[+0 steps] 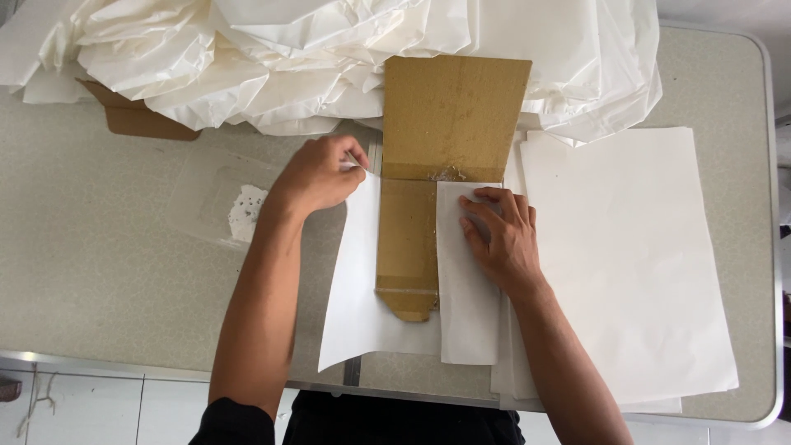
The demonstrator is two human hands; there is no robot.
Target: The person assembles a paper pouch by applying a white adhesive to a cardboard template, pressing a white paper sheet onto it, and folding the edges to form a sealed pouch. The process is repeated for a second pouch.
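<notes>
A flat brown cardboard piece (449, 115) lies on the table, its lower part wrapped by a white paper sheet (356, 288). My left hand (317, 175) pinches the sheet's upper left corner and lifts it off the table. My right hand (498, 235) presses flat on the sheet's right flap (465, 317), which is folded over the cardboard. A strip of bare cardboard (408, 239) shows between the two flaps, with shiny glue near the fold line.
A stack of white paper sheets (634, 264) lies to the right. A heap of crumpled white paper (272, 58) fills the far side. A brown cardboard piece (136, 119) pokes out beneath it. A clear plastic piece with white residue (239, 210) sits left. The table edge (165, 363) is near.
</notes>
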